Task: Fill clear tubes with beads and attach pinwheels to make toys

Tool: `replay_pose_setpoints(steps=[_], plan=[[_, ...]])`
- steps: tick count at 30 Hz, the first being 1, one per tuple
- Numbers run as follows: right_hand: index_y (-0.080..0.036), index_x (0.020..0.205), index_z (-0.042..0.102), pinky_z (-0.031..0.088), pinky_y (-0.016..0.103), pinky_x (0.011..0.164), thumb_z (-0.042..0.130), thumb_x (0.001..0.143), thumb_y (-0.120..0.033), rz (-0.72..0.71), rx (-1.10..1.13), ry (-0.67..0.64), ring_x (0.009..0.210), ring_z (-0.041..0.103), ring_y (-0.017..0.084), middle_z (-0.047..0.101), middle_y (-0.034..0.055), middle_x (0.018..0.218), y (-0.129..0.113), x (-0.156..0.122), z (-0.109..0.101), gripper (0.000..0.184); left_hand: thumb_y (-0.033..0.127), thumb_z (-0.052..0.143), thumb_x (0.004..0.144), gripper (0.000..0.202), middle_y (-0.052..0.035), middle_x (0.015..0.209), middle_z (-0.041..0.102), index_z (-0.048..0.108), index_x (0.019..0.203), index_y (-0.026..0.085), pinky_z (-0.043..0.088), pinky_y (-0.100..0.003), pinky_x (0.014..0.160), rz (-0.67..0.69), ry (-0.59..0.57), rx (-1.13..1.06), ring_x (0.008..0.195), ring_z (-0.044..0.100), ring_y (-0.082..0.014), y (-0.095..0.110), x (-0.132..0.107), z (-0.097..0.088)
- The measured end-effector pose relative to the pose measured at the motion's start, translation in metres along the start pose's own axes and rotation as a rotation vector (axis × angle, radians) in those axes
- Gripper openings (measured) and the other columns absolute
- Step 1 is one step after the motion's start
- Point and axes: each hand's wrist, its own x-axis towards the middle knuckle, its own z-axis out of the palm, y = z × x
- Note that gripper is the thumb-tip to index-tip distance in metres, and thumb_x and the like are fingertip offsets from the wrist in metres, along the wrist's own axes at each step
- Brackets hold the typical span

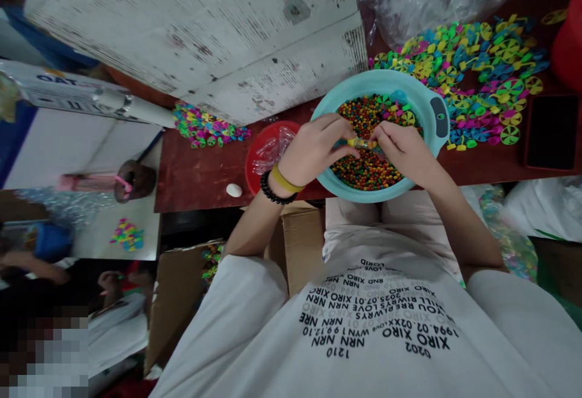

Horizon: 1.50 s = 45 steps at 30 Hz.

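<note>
Yellow tube (361,142) is gripped between left hand (313,149) and right hand (402,152) above plentiful beads (368,173) remaining in a teal bowl (436,102); plastic pinwheels (459,76) lie heaped alongside.

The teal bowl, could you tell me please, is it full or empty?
The bowl is partly full: colored beads cover its bottom, not reaching the top.

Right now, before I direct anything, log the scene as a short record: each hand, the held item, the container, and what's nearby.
Left hand: left hand, fingers on yellow plastic piece
Right hand: right hand, fingers on the same piece
Container: teal plastic bowl beneath both hands
Contents: multicoloured beads
Nearby: plastic pinwheels beyond the bowl; red dish holding clear plastic pieces
Surface: dark red tabletop
</note>
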Motion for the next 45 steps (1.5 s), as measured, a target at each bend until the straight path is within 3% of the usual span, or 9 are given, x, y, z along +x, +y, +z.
replay_pose_setpoints(steps=[7, 11, 14, 19, 25, 29, 35, 40, 45], plan=[[-0.025, 0.078, 0.041, 0.027, 0.027, 0.055, 0.048, 0.106, -0.027, 0.266, 0.284, -0.063, 0.054, 0.037, 0.012, 0.044, -0.0038, 0.064, -0.010, 0.000, 0.005, 0.029, 0.030, 0.052, 0.109, 0.020, -0.0105, 0.103, 0.068, 0.061, 0.096, 0.018, 0.058, -0.045, 0.097, 0.034, -0.024, 0.207, 0.105, 0.068, -0.0260, 0.012, -0.008, 0.009], [-0.024, 0.080, 0.043, 0.014, 0.022, 0.039, 0.032, 0.109, -0.028, 0.710, 0.890, -0.467, 0.042, 0.013, 0.008, 0.035, -0.0074, 0.057, -0.014, 0.002, 0.001, 0.031, 0.032, 0.047, 0.110, 0.027, -0.0096, 0.105, 0.070, 0.063, 0.092, 0.019, 0.057, -0.055, 0.108, 0.057, 0.019, 0.099, 0.113, 0.069, -0.0265, 0.016, -0.008, 0.011], [-0.024, 0.078, 0.040, 0.011, 0.018, 0.034, 0.025, 0.110, -0.026, 0.808, 1.198, -0.654, 0.041, 0.005, 0.007, 0.029, -0.0092, 0.055, -0.019, 0.001, 0.001, 0.035, 0.040, 0.053, 0.107, 0.028, -0.0085, 0.105, 0.072, 0.067, 0.092, 0.022, 0.054, -0.062, 0.114, 0.041, -0.034, -0.046, 0.117, 0.071, -0.0288, 0.009, -0.006, 0.009], [-0.023, 0.081, 0.043, 0.017, 0.013, 0.036, 0.043, 0.111, -0.041, 0.631, 1.351, -0.373, 0.041, 0.013, 0.005, 0.035, -0.0101, 0.056, -0.024, -0.005, 0.009, 0.035, 0.051, 0.057, 0.103, 0.029, -0.0061, 0.096, 0.073, 0.071, 0.095, 0.027, 0.055, -0.058, 0.116, -0.028, -0.059, -0.160, 0.117, 0.073, -0.0283, -0.011, -0.014, 0.026], [-0.025, 0.086, 0.052, 0.024, 0.018, 0.039, 0.063, 0.101, -0.058, 0.430, 1.018, 0.089, 0.044, 0.028, 0.007, 0.042, -0.0075, 0.061, -0.027, -0.010, 0.020, 0.038, 0.068, 0.061, 0.099, 0.047, -0.0069, 0.125, 0.069, 0.059, 0.125, 0.029, 0.055, -0.052, 0.114, -0.381, 0.740, -0.345, 0.126, 0.068, -0.0248, 0.028, -0.015, 0.072], [-0.025, 0.083, 0.051, 0.030, 0.019, 0.042, 0.065, 0.102, -0.047, 0.403, 0.845, 0.218, 0.049, 0.036, 0.009, 0.045, -0.0052, 0.064, -0.031, -0.012, 0.029, 0.032, 0.076, 0.056, 0.099, 0.053, -0.0027, 0.114, 0.077, 0.064, 0.119, 0.028, 0.059, -0.047, 0.108, -0.503, 0.575, -0.818, 0.124, 0.072, -0.0246, 0.053, 0.006, 0.074], [-0.023, 0.086, 0.050, 0.017, 0.014, 0.035, 0.043, 0.109, -0.041, 0.664, 1.311, -0.490, 0.041, 0.012, 0.006, 0.036, -0.0100, 0.057, -0.037, -0.008, 0.026, 0.030, 0.092, 0.063, 0.080, 0.071, -0.0081, 0.120, 0.079, 0.060, 0.112, 0.029, 0.062, -0.037, 0.074, -0.534, 0.387, -1.126, 0.115, 0.076, -0.0288, 0.036, -0.007, 0.067], [-0.022, 0.087, 0.046, 0.016, 0.011, 0.035, 0.026, 0.112, -0.032, 0.738, 1.424, -0.623, 0.041, 0.006, 0.006, 0.035, -0.0110, 0.057, -0.032, -0.004, 0.028, 0.033, 0.086, 0.073, 0.077, 0.065, -0.0084, 0.123, 0.077, 0.055, 0.100, 0.028, 0.059, -0.034, 0.066, -0.530, 0.364, -1.217, 0.092, 0.076, -0.0231, 0.020, -0.034, 0.072], [-0.023, 0.085, 0.044, 0.013, 0.013, 0.034, 0.042, 0.108, -0.037, 0.792, 1.360, -0.632, 0.041, 0.009, 0.005, 0.037, -0.0104, 0.057, -0.032, -0.005, 0.051, 0.027, 0.100, 0.069, 0.063, 0.088, -0.0118, 0.128, 0.073, 0.065, 0.116, 0.029, 0.065, -0.040, 0.082, -0.527, 0.377, -1.184, 0.119, 0.073, -0.0311, 0.020, -0.043, 0.076]])
